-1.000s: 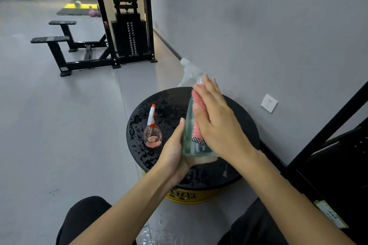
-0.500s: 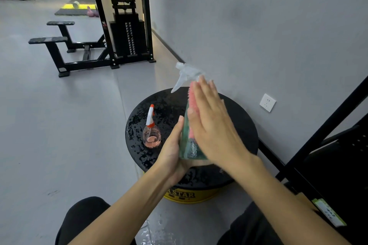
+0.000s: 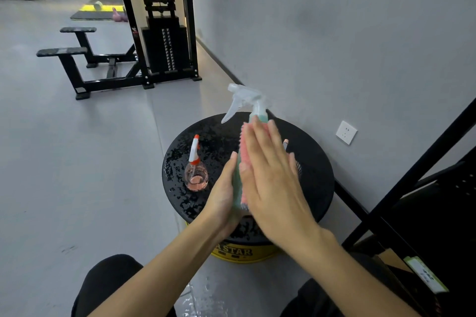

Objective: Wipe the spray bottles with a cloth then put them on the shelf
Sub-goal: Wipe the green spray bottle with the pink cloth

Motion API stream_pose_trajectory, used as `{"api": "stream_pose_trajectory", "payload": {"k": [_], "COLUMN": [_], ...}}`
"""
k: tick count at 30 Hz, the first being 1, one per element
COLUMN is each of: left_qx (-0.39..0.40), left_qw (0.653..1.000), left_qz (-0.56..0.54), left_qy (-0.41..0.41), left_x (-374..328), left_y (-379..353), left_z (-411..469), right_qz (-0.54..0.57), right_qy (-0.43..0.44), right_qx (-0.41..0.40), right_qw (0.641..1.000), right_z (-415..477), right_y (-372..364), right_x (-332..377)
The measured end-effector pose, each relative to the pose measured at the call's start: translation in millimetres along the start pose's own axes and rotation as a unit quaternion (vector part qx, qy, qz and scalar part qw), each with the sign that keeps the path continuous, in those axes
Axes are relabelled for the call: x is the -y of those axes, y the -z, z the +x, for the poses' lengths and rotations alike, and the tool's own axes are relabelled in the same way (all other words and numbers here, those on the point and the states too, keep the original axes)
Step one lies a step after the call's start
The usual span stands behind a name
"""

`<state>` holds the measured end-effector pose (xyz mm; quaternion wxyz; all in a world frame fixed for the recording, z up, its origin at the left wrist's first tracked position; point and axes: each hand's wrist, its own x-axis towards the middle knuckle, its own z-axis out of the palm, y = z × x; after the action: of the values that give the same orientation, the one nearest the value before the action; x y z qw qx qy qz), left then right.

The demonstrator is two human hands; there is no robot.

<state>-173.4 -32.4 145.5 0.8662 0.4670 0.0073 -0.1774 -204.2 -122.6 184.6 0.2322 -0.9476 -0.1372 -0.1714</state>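
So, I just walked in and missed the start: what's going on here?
A person is wiping a green bottle with a pink cloth. The left hand holds the bottle over the wet black table; the right hand presses the cloth flat against its side. A small bottle with pink liquid stands on the table, untouched. Neither bottle is on the shelf yet.

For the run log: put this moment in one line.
step: wipe | left grip: holds green bottle | right grip: flat, presses cloth on it | pink bottle: on stool
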Motion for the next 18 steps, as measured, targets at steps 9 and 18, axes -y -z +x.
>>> {"api": "stream_pose_trajectory", "payload": {"k": [9,18], "left_qx": [0.010,0.015], "left_qw": [1.000,0.998], "left_qz": [0.010,0.055], "left_qy": [0.028,0.007], "left_x": [9,14], "left_y": [-3,-9], "left_z": [-6,-10], "right_qz": [0.246,0.092], "right_qy": [-0.049,-0.039], "right_qx": [-0.140,-0.098], "right_qw": [0.958,0.990], "right_z": [29,63], "right_y": [15,31], "right_x": [-18,-10]}}
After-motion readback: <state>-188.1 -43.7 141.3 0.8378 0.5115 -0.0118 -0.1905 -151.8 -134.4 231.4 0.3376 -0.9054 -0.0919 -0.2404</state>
